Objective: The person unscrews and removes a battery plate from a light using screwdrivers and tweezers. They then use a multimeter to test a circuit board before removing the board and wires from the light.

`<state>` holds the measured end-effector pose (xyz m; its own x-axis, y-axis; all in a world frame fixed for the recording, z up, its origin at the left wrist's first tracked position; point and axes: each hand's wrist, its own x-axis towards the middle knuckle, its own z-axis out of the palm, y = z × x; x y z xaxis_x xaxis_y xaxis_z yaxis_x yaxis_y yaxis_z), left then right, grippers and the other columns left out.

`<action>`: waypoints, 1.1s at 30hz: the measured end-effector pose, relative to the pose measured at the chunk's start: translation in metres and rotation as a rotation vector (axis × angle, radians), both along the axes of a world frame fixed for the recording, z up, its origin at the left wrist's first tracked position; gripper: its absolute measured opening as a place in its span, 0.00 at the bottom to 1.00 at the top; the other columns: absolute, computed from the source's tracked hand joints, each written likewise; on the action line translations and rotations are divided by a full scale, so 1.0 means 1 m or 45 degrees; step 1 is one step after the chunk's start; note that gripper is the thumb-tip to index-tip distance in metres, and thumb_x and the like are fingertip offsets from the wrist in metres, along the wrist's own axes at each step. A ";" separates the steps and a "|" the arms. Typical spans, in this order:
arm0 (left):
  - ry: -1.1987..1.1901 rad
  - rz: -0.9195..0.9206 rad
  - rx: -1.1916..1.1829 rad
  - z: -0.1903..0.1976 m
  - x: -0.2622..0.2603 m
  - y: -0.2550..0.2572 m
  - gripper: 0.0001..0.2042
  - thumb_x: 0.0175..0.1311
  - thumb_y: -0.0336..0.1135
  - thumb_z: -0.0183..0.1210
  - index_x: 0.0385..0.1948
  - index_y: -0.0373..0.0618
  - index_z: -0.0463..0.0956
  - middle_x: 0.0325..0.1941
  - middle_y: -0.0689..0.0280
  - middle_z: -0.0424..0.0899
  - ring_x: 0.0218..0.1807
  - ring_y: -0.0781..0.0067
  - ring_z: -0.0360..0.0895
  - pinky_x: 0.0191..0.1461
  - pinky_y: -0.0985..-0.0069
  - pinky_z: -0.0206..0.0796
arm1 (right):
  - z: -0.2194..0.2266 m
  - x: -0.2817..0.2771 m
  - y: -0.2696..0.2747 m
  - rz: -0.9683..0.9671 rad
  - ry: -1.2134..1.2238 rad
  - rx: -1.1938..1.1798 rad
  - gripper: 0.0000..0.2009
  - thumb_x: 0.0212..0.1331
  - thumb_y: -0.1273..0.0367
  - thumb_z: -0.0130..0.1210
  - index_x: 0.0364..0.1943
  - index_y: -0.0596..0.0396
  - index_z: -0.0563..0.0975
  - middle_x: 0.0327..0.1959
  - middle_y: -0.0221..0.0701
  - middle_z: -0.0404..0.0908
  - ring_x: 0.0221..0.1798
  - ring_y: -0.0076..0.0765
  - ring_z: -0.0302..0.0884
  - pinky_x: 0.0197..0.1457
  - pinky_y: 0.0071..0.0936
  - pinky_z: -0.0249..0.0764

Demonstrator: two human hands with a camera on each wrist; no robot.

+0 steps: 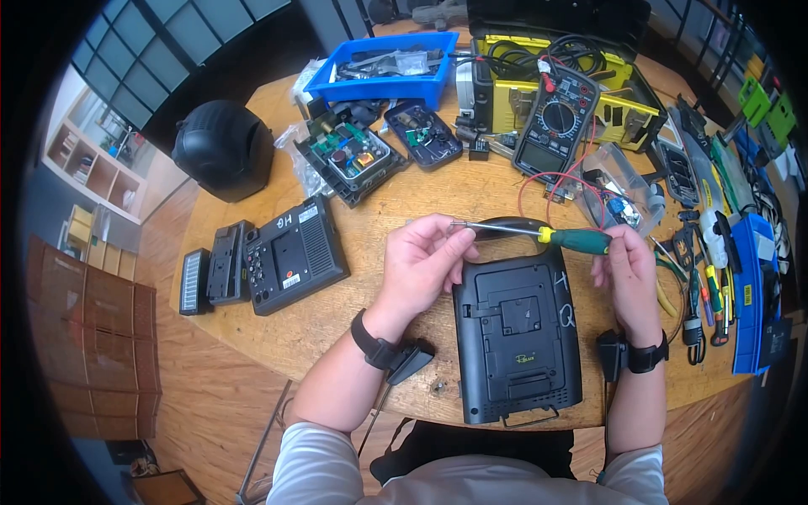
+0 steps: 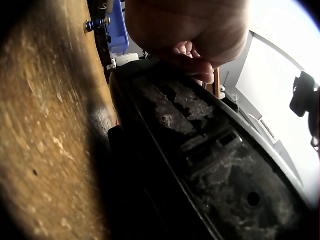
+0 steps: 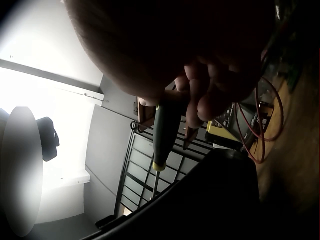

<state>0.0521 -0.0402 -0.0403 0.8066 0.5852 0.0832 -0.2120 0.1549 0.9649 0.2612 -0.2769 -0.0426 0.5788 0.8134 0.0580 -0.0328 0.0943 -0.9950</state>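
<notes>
A screwdriver [image 1: 581, 241] with a green and yellow handle lies level across the head view, above a black device. My right hand [image 1: 631, 273] pinches the end of its handle. At the other end, the thumb and fingers of my left hand [image 1: 425, 261] pinch the shaft near the tip; the fingers partly hide whatever is at the tip. Below both hands, the black device [image 1: 526, 295], with a carry handle and white letters, lies back side up near the table's front edge. In the right wrist view, fingers curl beside the green handle [image 3: 166, 132].
To the left lie another black unit [image 1: 299, 252] and a black rounded case [image 1: 223, 151]. An opened housing with a circuit board [image 1: 353, 156], a blue tray [image 1: 379, 88] and a multimeter [image 1: 555, 126] with red leads stand behind. Several tools and a blue bin [image 1: 747, 295] line the right.
</notes>
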 end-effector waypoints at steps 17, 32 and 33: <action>0.003 -0.001 0.039 0.001 0.000 -0.001 0.04 0.71 0.27 0.64 0.42 0.38 0.81 0.30 0.64 0.87 0.20 0.87 0.75 0.20 0.88 0.63 | 0.002 -0.001 0.003 -0.147 -0.025 -0.072 0.10 0.78 0.68 0.52 0.54 0.57 0.75 0.38 0.27 0.82 0.36 0.17 0.75 0.38 0.16 0.70; 0.018 0.001 0.128 0.001 0.000 -0.002 0.04 0.73 0.27 0.61 0.42 0.37 0.81 0.30 0.62 0.87 0.18 0.87 0.73 0.18 0.88 0.61 | 0.014 -0.014 0.011 -0.120 0.009 0.007 0.10 0.78 0.70 0.48 0.57 0.55 0.72 0.37 0.26 0.81 0.35 0.17 0.74 0.40 0.16 0.70; 0.020 0.001 0.094 0.002 0.000 -0.002 0.04 0.71 0.27 0.63 0.42 0.38 0.81 0.29 0.64 0.87 0.19 0.87 0.74 0.19 0.88 0.62 | 0.014 -0.018 0.015 -0.120 0.010 0.007 0.10 0.78 0.70 0.48 0.57 0.55 0.72 0.37 0.26 0.81 0.35 0.17 0.74 0.40 0.16 0.70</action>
